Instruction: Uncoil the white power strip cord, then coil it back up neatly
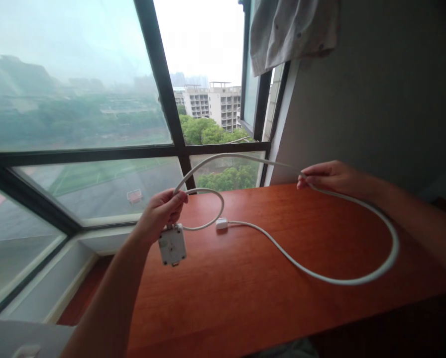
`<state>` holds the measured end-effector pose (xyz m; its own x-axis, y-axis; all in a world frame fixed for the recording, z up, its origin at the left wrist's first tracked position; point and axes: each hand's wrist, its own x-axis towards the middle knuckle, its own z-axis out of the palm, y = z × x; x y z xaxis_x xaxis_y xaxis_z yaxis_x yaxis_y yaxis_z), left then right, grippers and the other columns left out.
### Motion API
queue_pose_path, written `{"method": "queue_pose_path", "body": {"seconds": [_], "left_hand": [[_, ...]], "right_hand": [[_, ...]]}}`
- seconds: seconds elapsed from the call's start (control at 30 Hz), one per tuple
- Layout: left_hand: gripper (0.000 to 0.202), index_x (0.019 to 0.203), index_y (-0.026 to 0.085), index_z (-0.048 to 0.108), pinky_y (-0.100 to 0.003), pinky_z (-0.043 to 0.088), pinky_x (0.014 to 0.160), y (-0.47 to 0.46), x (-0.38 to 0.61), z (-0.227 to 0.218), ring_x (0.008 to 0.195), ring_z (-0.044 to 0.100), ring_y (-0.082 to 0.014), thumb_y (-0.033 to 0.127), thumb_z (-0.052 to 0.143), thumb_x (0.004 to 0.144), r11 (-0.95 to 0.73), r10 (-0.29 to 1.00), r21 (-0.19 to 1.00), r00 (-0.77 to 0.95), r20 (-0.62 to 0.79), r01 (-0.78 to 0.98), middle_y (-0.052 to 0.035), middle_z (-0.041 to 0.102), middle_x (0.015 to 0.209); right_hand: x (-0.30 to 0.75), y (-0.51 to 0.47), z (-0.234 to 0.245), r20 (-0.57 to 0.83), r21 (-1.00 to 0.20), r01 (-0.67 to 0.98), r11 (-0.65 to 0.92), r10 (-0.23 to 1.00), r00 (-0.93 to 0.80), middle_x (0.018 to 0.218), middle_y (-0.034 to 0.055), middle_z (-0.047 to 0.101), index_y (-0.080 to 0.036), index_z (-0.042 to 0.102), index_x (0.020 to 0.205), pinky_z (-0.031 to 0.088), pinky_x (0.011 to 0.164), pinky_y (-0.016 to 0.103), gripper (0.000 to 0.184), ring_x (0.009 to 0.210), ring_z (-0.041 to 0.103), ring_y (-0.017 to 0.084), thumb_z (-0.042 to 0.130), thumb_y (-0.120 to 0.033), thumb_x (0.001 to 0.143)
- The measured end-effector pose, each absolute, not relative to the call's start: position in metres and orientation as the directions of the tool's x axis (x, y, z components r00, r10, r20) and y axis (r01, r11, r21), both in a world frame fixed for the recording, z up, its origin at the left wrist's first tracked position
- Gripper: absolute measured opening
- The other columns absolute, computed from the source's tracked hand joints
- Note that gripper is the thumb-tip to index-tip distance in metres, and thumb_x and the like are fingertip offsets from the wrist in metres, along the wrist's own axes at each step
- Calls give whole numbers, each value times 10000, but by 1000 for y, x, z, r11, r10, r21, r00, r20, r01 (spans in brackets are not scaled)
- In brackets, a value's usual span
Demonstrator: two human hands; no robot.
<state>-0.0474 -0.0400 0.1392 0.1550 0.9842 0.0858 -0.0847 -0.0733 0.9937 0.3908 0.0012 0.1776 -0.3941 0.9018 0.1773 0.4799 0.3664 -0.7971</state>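
My left hand (162, 213) is closed round a white cable (320, 276) near its end, above the front left of a reddish wooden desk (245, 293). A white square power adapter (172, 244) hangs just below that hand. My right hand (329, 176) pinches the same cable farther along, over the desk's back right. Between the hands the cable arches in the air. From the right hand it sweeps in a wide loop across the desk to a small white plug (221, 223), which lies flat. A smaller loop curls by the left hand.
A large window with a dark frame (170, 114) stands behind the desk, with buildings and trees outside. A pale cloth (290, 30) hangs at the top right. A grey wall (376, 99) runs along the desk's right side. A white sill (77, 268) lies to the left.
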Motion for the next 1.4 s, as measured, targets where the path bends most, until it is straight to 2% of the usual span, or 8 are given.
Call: {"method": "queue_pose_path", "body": {"seconds": [0.2,0.3,0.43,0.57,0.83,1.03,1.27,1.4], "left_hand": [[262,743,144,551,-125,169,365,-51,-9,144,391,245,-15,368,670,804,5,944,980,323,61,-200,76,298,530],[287,704,146,508,-129,179,366,-54,9,150,383,240,-14,367,648,823,-7,939,947,324,117,-321,81,286,522],[269,713,145,516,-129,180,346,-49,18,156,361,211,-12,354,647,820,-144,951,865,174,255,-481,95,256,507],[228,731,150,518,-142,182,322,-33,4,156,343,207,-22,321,636,825,-308,936,732,-54,348,-608,101,265,485],[298,712,157,455,-166,198,319,-14,-23,128,320,228,-41,257,352,974,-219,969,471,-135,206,-854,97,259,438],[369,684,173,409,-169,187,313,-18,-6,114,317,205,-45,336,307,999,-157,984,371,-114,135,-915,99,225,431],[391,675,177,387,-166,173,304,-24,8,107,316,183,-41,382,314,1000,-111,991,309,-80,110,-944,99,207,436],[401,674,173,391,-168,173,305,-27,12,99,315,190,-41,366,282,1008,-74,995,294,-50,88,-953,96,216,435]], "right_hand": [[384,29,161,379,-921,76,381,925,-36,876,40,694,-222,653,919,553,714,341,249,803,666,178,686,-422,774],[362,42,153,417,-905,-67,421,907,64,774,-4,621,-211,620,885,479,544,249,203,588,544,96,659,-386,792],[331,44,151,403,-900,-167,402,915,25,680,-40,504,-200,611,870,271,384,196,213,436,287,51,645,-399,801],[312,28,150,337,-933,-176,313,932,-130,617,-39,478,-183,626,839,184,366,199,294,418,263,45,663,-471,792],[283,-6,130,357,-926,28,377,897,-259,617,7,604,-182,618,783,436,519,247,344,553,541,119,649,-524,796],[254,-12,104,305,-952,-98,290,929,-208,762,24,662,-192,627,850,521,624,280,345,686,626,145,699,-513,747],[230,-20,86,340,-920,-228,320,939,-54,786,29,689,-211,614,969,560,647,311,347,725,672,172,662,-502,785],[226,-32,90,293,-871,-433,233,953,-76,901,54,718,-216,605,906,563,714,343,223,851,692,210,647,-417,819]]}}
